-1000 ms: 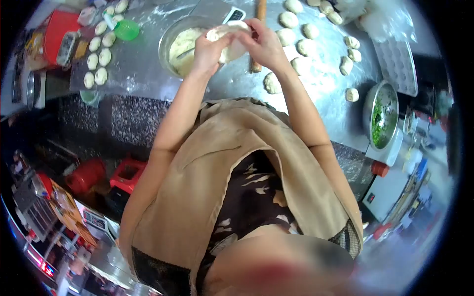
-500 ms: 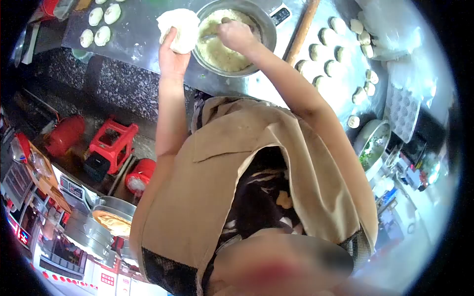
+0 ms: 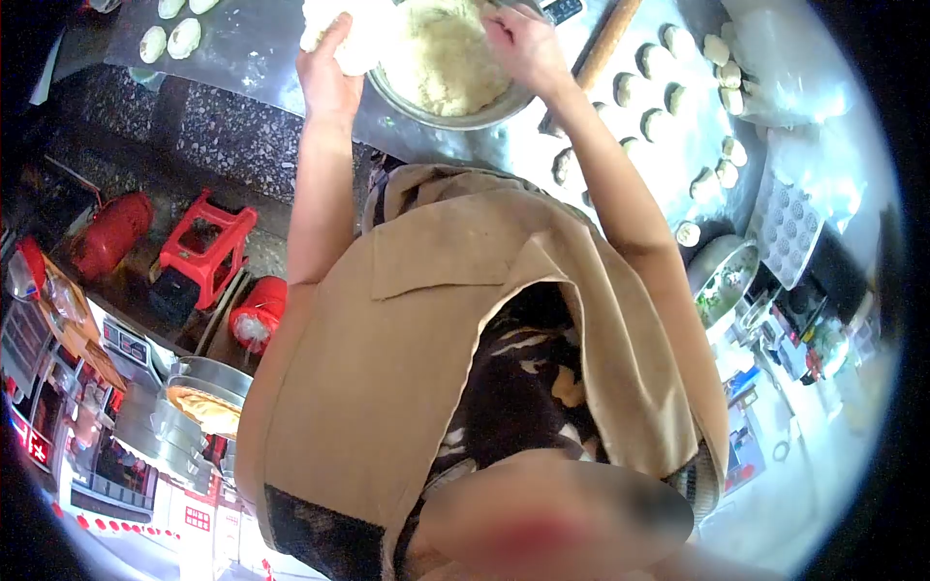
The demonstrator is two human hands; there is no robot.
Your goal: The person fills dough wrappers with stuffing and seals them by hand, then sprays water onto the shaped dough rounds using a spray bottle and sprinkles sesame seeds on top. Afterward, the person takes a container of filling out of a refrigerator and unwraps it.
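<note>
My left hand [image 3: 329,85] is closed around a soft white sheet of dough [image 3: 360,41], thumb on top, at the left of a round metal bowl [image 3: 448,122]. Pale, crumbly filling [image 3: 441,68] lies in the bowl. Over the bowl's right side is my right hand [image 3: 528,50], its fingers curled round a small hand tool whose end is mostly hidden at the top edge. What kind of tool it is I cannot make out. A small digital display [image 3: 562,10] shows just beyond the right hand.
A rolling pin [image 3: 608,44] lies right of the bowl, beside several dough balls [image 3: 657,124]. More dough pieces [image 3: 184,39] lie at the far left. A moulded tray [image 3: 790,232] and a bowl with greens [image 3: 715,300] stand at right. A red stool [image 3: 208,252] is below left.
The view has shifted, so the bowl and dough sit higher in the frame. My right hand has moved from the bowl's middle to its right side. The left hand still holds the dough.
</note>
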